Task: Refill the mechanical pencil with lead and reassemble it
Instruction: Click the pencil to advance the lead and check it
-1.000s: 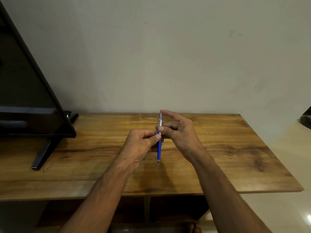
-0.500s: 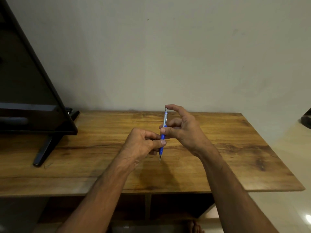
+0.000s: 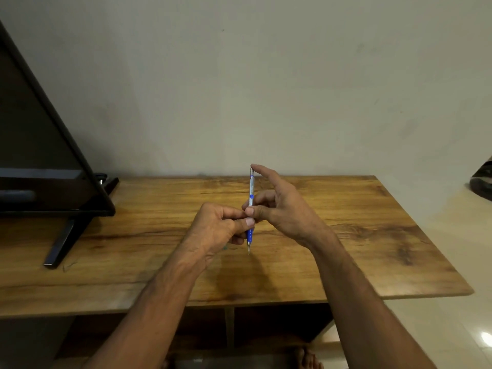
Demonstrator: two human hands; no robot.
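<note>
Head camera looks down at two bare hands that meet over a brown wooden desk (image 3: 346, 235). Between them is a thin blue and silver mechanical pencil (image 3: 251, 186). The pencil stands almost straight up in the air above the middle of the desk, with its sharp metal tip pointing down. The tip does not seem to touch the wood.

The left hand (image 3: 217, 227) is curled. Its thumb (image 3: 248, 222) and fingers pinch the blue lower part of the pencil. The right hand (image 3: 282, 206) pinches the silver middle part, just above the left thumb. Its first finger (image 3: 259, 169) is stretched up, and the tip of that finger rests at the top end of the pencil. So both hands grip the same pencil, one low and one higher.

On the left side of the desk stands a big black flat screen (image 3: 40, 155) on a black slanted leg (image 3: 61, 243). A plain pale wall (image 3: 266, 89) is behind the desk. At the far right edge is a dark round thing (image 3: 482, 182), too cut off to tell what it is. Under the desk, bare toes (image 3: 306, 358) show on the shiny pale floor (image 3: 452, 328).
</note>
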